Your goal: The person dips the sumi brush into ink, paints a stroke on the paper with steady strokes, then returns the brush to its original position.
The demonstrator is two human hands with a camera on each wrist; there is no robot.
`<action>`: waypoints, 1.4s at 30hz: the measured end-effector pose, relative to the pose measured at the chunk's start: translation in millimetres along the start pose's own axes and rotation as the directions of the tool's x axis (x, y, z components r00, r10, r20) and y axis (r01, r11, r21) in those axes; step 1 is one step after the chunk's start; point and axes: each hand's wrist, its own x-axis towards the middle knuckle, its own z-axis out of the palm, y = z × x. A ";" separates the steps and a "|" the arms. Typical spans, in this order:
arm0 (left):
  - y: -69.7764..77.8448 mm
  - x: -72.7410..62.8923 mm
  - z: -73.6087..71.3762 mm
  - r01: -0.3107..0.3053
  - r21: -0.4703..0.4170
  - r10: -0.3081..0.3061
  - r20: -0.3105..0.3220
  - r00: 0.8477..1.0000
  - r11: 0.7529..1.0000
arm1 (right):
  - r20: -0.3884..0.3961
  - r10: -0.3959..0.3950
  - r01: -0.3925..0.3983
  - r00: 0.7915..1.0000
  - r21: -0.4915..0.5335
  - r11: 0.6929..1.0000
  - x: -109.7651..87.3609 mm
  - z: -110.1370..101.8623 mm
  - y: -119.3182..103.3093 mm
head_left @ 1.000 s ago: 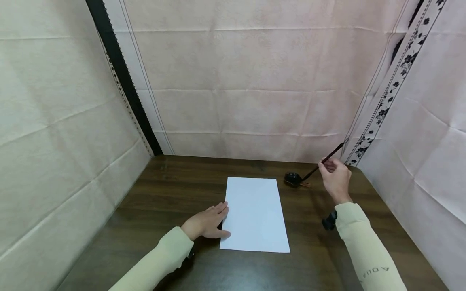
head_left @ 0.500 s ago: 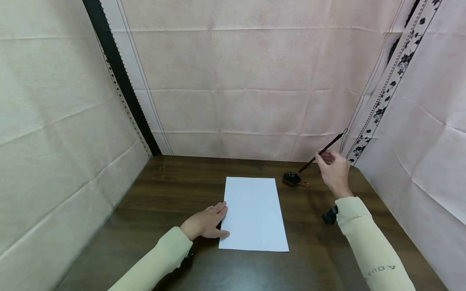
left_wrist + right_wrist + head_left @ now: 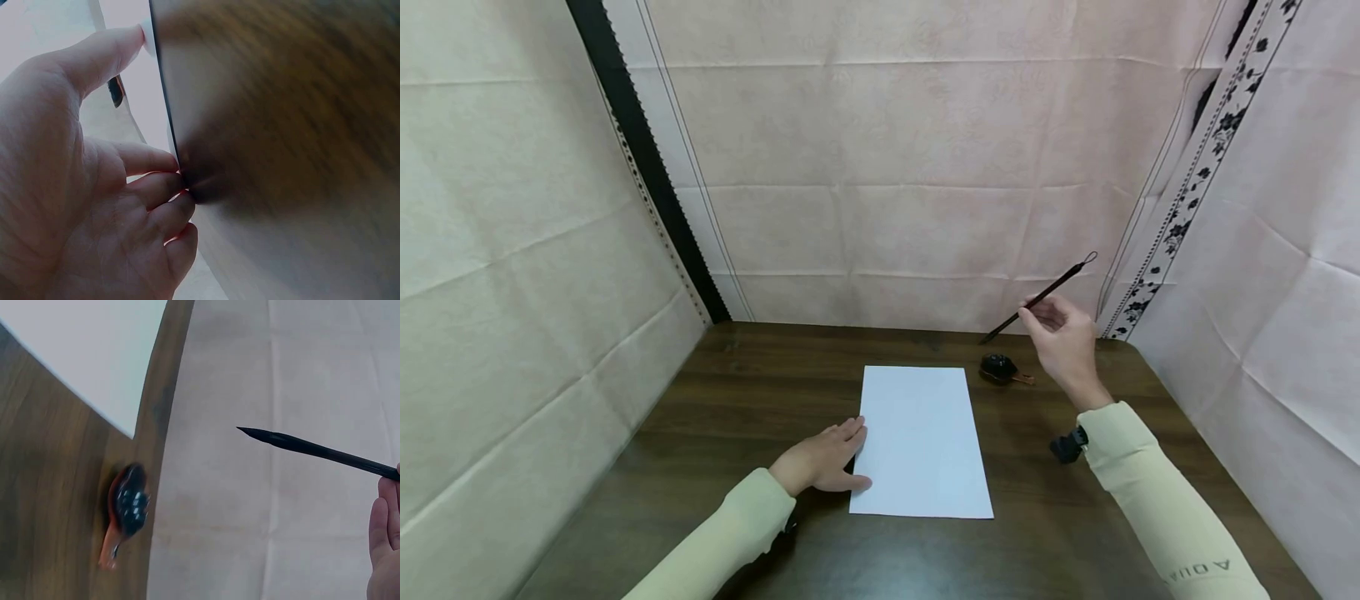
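Note:
A dark calligraphy brush (image 3: 1037, 299) is pinched in my right hand (image 3: 1063, 342), raised above the table; its pointed black tip (image 3: 256, 433) shows in the right wrist view. Below and to the left of that hand sits a small dish of black ink (image 3: 997, 367) with a brown handle-like end. My left hand (image 3: 823, 458) lies with fingers extended on the left edge of a blank white sheet of paper (image 3: 922, 442). In the left wrist view, the thumb (image 3: 109, 56) and fingertips touch the paper's edge.
The dark wooden table (image 3: 722, 433) carries the sheet and the dish. Pale creased cloth (image 3: 880, 167) hangs along the back and both sides, with the back cloth close behind the brush. A black device (image 3: 1067, 446) is strapped at the right wrist.
My right hand has lifted the brush from the ink dish and moved it up and to the left. My left hand stays on the paper.

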 end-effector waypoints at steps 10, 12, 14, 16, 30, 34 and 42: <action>-0.2 -0.1 1.2 0.008 -0.008 -0.008 0.000 1.000 1.000 | 0.098 -0.043 0.032 0.994 0.114 0.993 -8.6 19.4 -28.3; -0.4 -0.1 1.1 0.010 -0.010 -0.010 0.001 1.000 1.000 | 0.117 -0.057 0.040 0.992 0.142 0.989 -9.8 23.7 -32.1; -1.3 0.2 1.8 0.011 -0.018 -0.011 0.002 1.000 1.000 | 0.135 -0.074 0.053 0.988 0.157 0.986 -10.8 28.6 -35.1; -1.8 0.1 1.9 0.010 -0.025 -0.010 0.002 1.000 1.000 | 0.154 -0.095 0.069 0.984 0.165 0.984 -12.1 33.8 -37.5; -2.4 1.3 1.0 0.002 -0.028 -0.002 0.010 1.000 1.000 | 0.216 -0.138 0.105 0.967 0.158 0.982 -34.3 70.2 -48.2; -1.9 1.9 1.9 0.009 -0.028 -0.009 0.015 1.000 1.000 | 0.239 -0.128 0.089 0.962 0.170 0.981 -44.2 76.9 -45.9; -1.2 2.9 2.4 0.027 -0.014 -0.026 0.013 1.000 1.000 | 0.270 -0.156 0.105 0.950 0.194 0.975 -58.9 89.2 -42.2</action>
